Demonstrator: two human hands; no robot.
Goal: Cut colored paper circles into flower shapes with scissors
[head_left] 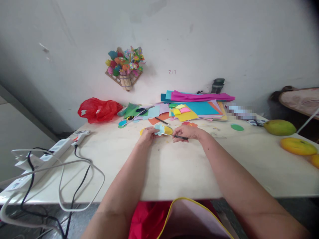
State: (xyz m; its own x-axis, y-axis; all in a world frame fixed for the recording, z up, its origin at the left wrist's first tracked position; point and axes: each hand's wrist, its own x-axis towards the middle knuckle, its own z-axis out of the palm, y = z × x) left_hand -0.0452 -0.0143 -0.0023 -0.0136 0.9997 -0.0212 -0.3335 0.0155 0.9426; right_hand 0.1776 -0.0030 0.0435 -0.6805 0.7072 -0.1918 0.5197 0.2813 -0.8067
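My left hand (pixel 149 134) pinches a light blue paper cutout (pixel 159 128) with a scalloped edge, just above the table. A yellow paper piece (pixel 168 130) shows beside it, partly covered. My right hand (pixel 189 133) is closed on small scissors (pixel 180 137) with black handles. Their thin metal blades point left and reach the lower edge of the blue paper. Whether the blades are apart cannot be made out. Behind my right hand lies a red-orange flower cutout (pixel 190 124), and a black pen (pixel 161 120) rests beyond the paper.
Coloured sheets (pixel 201 109) and other scissors (pixel 142 111) lie along the wall, with a red plastic bag (pixel 97 109) to their left. At left, a power strip (pixel 52 156) trails cables. Mangoes (pixel 280 127) and a green oval (pixel 237 127) are on the right.
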